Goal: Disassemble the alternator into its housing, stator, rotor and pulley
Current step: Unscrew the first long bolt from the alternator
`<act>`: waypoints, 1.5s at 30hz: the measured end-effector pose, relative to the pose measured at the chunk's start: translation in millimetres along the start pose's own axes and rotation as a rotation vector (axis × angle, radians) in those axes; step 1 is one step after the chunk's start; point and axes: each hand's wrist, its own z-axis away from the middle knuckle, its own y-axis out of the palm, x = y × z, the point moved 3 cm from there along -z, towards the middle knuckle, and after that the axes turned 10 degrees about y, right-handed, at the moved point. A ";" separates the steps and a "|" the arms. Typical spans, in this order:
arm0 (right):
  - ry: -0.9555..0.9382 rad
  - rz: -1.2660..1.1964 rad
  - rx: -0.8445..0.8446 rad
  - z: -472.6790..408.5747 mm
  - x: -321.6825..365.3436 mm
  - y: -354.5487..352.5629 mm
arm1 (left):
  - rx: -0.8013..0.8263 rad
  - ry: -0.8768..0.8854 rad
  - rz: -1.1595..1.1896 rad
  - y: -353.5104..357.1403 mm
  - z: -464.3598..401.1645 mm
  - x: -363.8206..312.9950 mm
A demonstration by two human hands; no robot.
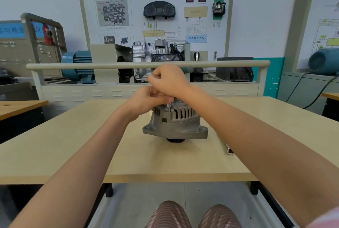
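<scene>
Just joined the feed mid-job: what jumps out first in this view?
The grey alternator stands at the middle of the tan table, its pulley end facing down. Both hands work over its top: the right hand is fisted around a tool that runs down to the housing, and the left hand steadies things beside it. A small metal tool lies on the table to the right.

There is one alternator (175,119) on one table (73,147). Two hands work at its top: one left hand (145,99) and one right hand (169,79). One shiny metal tool (229,150) lies on the table. Two blue motors (78,66) sit behind.
</scene>
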 end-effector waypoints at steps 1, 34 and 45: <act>0.014 0.077 -0.028 1.3 -1.3 -0.5 | -0.016 -0.011 -0.027 1.3 -0.6 0.2; 0.046 0.507 -0.110 5.5 -0.2 -4.2 | -0.013 -0.048 -0.135 3.9 -0.4 -0.1; 0.001 -0.122 0.130 1.4 -18.8 -7.9 | 0.078 -0.046 -0.053 1.9 1.1 -5.9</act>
